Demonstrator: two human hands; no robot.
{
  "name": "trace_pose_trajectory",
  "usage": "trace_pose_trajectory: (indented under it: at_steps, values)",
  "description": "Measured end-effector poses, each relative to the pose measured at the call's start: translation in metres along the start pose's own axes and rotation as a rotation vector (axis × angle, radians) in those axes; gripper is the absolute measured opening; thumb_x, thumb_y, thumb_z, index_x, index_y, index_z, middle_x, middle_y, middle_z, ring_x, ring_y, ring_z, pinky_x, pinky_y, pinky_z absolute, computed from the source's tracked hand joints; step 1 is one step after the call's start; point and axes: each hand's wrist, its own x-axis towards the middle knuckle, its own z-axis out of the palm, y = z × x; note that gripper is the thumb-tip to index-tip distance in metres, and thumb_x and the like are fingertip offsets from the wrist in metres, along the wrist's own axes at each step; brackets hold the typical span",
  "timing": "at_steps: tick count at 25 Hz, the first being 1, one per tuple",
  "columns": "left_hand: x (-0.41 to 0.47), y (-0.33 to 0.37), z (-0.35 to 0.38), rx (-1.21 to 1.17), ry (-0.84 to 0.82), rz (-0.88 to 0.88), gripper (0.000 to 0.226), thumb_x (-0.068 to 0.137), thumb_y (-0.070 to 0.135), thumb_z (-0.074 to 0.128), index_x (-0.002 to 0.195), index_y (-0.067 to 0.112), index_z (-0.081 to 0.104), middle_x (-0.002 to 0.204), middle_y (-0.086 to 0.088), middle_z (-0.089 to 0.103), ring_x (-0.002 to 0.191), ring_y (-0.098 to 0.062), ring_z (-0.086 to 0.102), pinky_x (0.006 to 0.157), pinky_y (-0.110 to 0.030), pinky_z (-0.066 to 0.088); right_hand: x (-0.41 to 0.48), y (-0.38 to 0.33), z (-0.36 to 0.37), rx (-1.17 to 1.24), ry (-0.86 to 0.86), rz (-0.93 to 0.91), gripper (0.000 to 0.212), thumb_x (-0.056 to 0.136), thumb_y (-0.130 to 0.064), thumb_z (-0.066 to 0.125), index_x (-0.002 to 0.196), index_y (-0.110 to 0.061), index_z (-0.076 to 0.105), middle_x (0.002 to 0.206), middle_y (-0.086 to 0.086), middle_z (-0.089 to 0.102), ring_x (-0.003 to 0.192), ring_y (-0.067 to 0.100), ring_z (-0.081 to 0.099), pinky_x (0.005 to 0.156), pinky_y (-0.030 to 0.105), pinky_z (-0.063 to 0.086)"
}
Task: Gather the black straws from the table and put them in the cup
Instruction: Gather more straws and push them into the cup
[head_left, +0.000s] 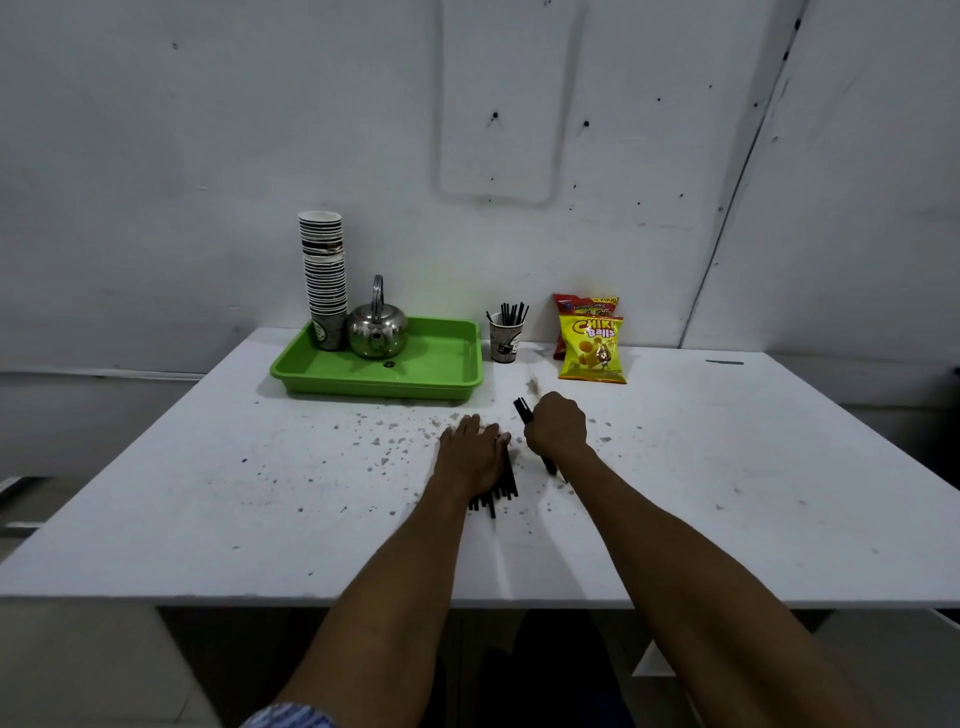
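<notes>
While my left hand (470, 457) lies flat, fingers spread and loose, on a heap of thin black plastic straws (503, 491) near the middle of the white speckled table (208, 493), my right hand (556, 428) is clenched around a small bundle of black straws (523, 409); their ends stick out above my fist toward 11 o'clock and below it toward 5 o'clock. The two hands sit just beside each other, the right one at 3 o'clock from the left. At 12 o'clock from my hands, near the wall, stands the printed paper cup (505, 340) with several black straws already upright in it. At 9 o'clock from that cup is a green plastic tray (441, 374) carrying a shiny steel kettle (377, 330) and a tall stack of paper cups (324, 275). At 3 o'clock from the cup stand a yellow snack bag (592, 351) and a red one (582, 304) behind it.
</notes>
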Motion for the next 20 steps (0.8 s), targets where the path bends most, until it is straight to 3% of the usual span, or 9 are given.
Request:
trace_pose_trajectory:
  at_steps: [3,8,12,16,20]
  values:
    - [0.004,0.004,-0.001,-0.011,-0.012,-0.005,0.051,0.104,0.041,0.021,0.146,0.019,0.038,0.161,-0.016,0.022,0.152,-0.029,0.012,0.123,-0.051,0.012,0.011,0.004,0.004,0.289,0.111,0.057,0.024,0.081,-0.017,0.068,0.099,-0.001,0.074,0.098,0.018,0.074,0.098,0.035,0.068,0.079,0.034,0.052]
    - [0.008,0.01,0.001,-0.023,0.042,0.02,0.046,0.105,0.036,0.022,0.14,0.018,0.044,0.16,-0.017,0.024,0.152,-0.03,0.011,0.123,-0.05,0.011,-0.005,0.01,0.017,0.622,0.372,0.029,0.016,0.088,-0.014,0.065,0.099,-0.007,0.074,0.092,0.011,0.077,0.088,0.026,0.071,0.07,0.023,0.042]
    - [0.011,0.009,0.003,-0.062,0.048,0.025,0.044,0.105,0.034,0.024,0.142,0.017,0.042,0.161,-0.016,0.024,0.153,-0.029,0.009,0.123,-0.05,0.011,-0.014,0.026,0.036,0.742,0.369,0.03,0.012,0.093,-0.018,0.061,0.098,-0.01,0.068,0.088,0.008,0.077,0.084,0.022,0.073,0.075,0.031,0.054]
    - [0.014,0.012,0.006,-0.066,0.042,0.027,0.046,0.105,0.033,0.023,0.146,0.017,0.037,0.162,-0.015,0.022,0.153,-0.029,0.009,0.123,-0.05,0.012,-0.01,0.034,0.036,0.698,0.343,-0.1,0.01,0.092,-0.015,0.061,0.091,-0.01,0.07,0.082,0.006,0.075,0.079,0.018,0.072,0.075,0.035,0.058]
    - [0.014,0.015,0.007,-0.07,0.05,0.031,0.046,0.105,0.032,0.024,0.147,0.016,0.035,0.161,-0.016,0.022,0.153,-0.029,0.009,0.123,-0.05,0.013,-0.002,0.03,0.037,0.777,0.372,-0.067,0.013,0.095,-0.012,0.055,0.098,-0.01,0.067,0.083,0.004,0.074,0.081,0.017,0.073,0.079,0.037,0.058]
